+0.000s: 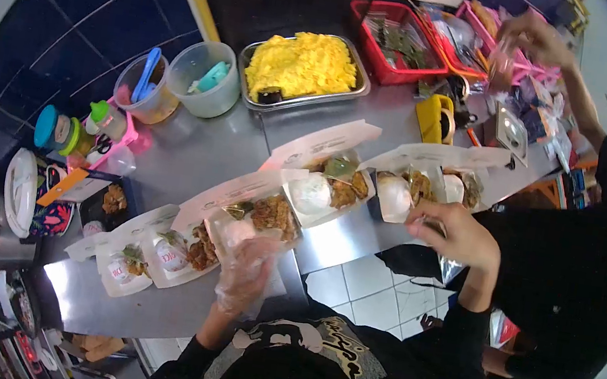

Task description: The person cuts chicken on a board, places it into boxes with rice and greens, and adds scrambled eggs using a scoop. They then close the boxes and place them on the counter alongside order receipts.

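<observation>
A row of open white paper meal boxes (241,186) with raised lids runs slantwise across a brushed stainless-steel counter (192,149); they hold pale rounded mounds of rice (312,193), crusty brown fried pieces (274,215) and green leafy bits, and the wrapped mounds in the two leftmost boxes bear red lettering.

The left hand (247,274), in a thin clear plastic glove, is at the near side of a middle box, just below its rice and fried pieces; its fingers are blurred, so whether they are spread or pinching something cannot be told; the right hand (461,235) is at the near edge of a box farther right, its fingers curled toward the thumb; whether they pinch anything cannot be told.

Behind the row stand a rectangular metal tray (316,104) heaped with yellow scrambled egg (302,64), a translucent round plastic tub (203,96) with a turquoise object inside, and a smaller tub holding a blue-handled utensil (148,72); a red plastic basket (407,74) of packets sits right of the tray, near a yellow tape dispenser (432,118); at the far right, a co-worker's hand (530,39) is raised over a pink basket.
</observation>
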`<state>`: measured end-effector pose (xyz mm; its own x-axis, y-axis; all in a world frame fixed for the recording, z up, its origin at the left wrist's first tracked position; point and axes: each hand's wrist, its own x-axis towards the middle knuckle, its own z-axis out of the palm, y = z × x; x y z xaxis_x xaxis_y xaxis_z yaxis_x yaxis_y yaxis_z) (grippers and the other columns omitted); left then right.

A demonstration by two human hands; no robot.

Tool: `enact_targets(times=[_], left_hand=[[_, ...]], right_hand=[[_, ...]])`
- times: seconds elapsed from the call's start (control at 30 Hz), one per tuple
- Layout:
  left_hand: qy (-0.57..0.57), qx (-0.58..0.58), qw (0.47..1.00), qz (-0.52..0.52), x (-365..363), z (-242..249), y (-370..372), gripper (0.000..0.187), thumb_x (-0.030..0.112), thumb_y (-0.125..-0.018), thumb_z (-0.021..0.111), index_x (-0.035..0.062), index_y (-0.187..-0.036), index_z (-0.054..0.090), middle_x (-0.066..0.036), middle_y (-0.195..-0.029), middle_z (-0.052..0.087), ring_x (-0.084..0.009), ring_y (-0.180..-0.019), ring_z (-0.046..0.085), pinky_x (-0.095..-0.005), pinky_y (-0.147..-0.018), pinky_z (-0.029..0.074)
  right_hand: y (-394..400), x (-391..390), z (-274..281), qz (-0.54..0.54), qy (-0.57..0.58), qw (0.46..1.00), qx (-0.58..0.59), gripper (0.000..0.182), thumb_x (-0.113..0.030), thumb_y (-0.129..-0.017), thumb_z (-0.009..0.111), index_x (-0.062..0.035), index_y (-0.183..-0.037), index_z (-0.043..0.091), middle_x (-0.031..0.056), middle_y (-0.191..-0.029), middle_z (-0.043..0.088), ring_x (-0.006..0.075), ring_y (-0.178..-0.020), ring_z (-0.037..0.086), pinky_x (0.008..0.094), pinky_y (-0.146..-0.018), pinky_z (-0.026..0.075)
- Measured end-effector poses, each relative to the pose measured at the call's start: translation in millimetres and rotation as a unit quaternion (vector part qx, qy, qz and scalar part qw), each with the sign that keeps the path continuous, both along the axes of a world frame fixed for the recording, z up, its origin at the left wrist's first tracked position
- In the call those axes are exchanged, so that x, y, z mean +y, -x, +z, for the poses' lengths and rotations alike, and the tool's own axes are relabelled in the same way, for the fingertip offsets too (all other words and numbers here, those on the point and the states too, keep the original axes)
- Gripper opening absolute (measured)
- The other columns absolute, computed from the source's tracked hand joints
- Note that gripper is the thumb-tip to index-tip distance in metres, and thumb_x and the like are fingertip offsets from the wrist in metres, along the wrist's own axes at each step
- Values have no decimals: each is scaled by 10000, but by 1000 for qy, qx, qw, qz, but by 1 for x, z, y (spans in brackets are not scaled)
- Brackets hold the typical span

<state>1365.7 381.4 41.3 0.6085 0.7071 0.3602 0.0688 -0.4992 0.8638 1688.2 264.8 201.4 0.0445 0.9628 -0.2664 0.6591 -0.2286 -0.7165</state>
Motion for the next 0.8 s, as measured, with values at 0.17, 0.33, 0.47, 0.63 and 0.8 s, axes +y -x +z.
enact_targets(times=[0.17,0.33,0.47,0.63,0.8], left_hand=[[-33,188,975,112,5,27,55,218,96,-837,542,38,-1046,572,-123,-1056,587,-259,-1005,544,-358,-878,421],[145,-41,962,226,-4,25,85,218,29,-814,569,5,-1030,566,-109,-1023,598,-242,-995,557,-342,-889,414],[215,-89,931,281,-23,21,121,260,47,-836,574,15,-1090,527,-101,-1082,564,-222,-1007,539,-331,-872,426],[194,-36,934,299,-6,17,157,377,-25,-792,601,18,-1153,501,-95,-1110,520,-197,-1026,527,-296,-886,422],[214,-91,928,291,14,45,131,342,47,-820,604,23,-1146,505,-104,-1094,529,-194,-980,525,-319,-848,436]], right_hand=[[38,63,134,-53,-338,922,-183,348,-281,-801,607,16,-978,568,112,-933,618,209,-834,592,323,-725,459],[-118,241,161,-177,-349,815,-428,692,-567,-795,473,17,-1167,482,205,-982,616,309,-912,600,374,-796,460],[-173,311,125,-138,-22,784,-605,892,-702,-785,398,-10,-1342,317,303,-1211,471,423,-1138,463,428,-961,381],[-98,341,12,87,-170,906,-379,300,-249,-766,618,-27,-968,604,189,-833,638,316,-766,621,389,-665,490],[-30,348,-141,227,-63,898,-372,180,-87,-697,632,-70,-876,630,128,-833,637,310,-809,611,396,-719,478]])
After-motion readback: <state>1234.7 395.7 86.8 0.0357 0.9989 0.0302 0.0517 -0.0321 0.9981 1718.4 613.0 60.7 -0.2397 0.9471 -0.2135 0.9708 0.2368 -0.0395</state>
